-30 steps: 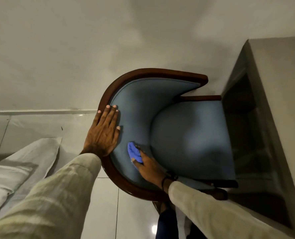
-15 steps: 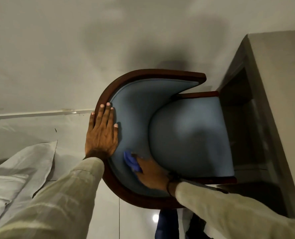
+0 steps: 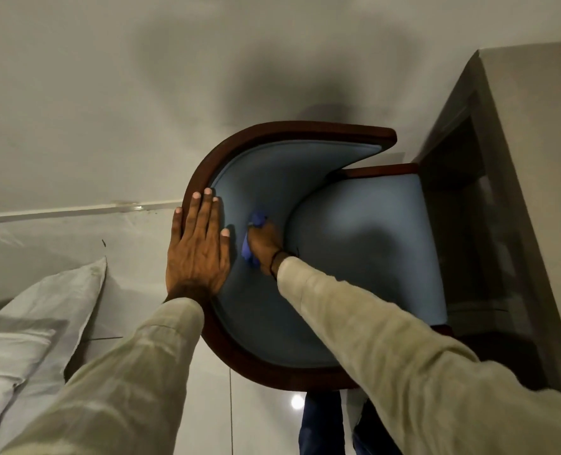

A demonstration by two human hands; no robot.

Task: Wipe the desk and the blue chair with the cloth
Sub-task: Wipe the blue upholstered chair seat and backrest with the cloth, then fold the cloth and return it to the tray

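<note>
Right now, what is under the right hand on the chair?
Under the right hand a blue cloth is pressed against the blue chair backrest; its edges show beside the fingers. The cloth's middle and the fabric beneath it are covered.

Plain pale wall [image 3: 108, 77], dark soft shadow across it. Glossy light floor tiles [image 3: 59, 244] with thin grout lines (one bright lamp reflection [image 3: 297, 402] near the bottom edge). White pillows [image 3: 19, 339] at lower left.
</note>
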